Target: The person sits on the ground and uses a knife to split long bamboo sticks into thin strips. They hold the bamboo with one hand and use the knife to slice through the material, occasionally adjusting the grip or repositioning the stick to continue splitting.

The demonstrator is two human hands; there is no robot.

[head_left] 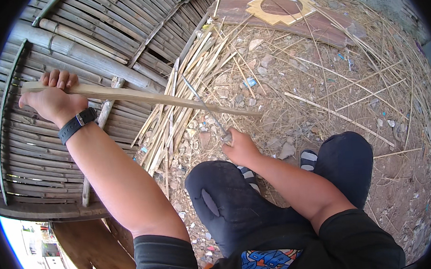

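My left hand, with a black watch on its wrist, is raised at the left and closed round one end of a long split bamboo strip. The strip slants down to the right, its far end near the ground in front of my knees. My right hand is closed on the handle of a knife between and ahead of my knees. Its thin blade points up and to the left and crosses the strip; I cannot tell whether it is cutting in.
A pile of split bamboo strips lies beside a bamboo slat wall at the left. Farther off, a yellow cut-out frame rests on a brown board. Loose thin strips, stones and litter cover the dirt around my feet.
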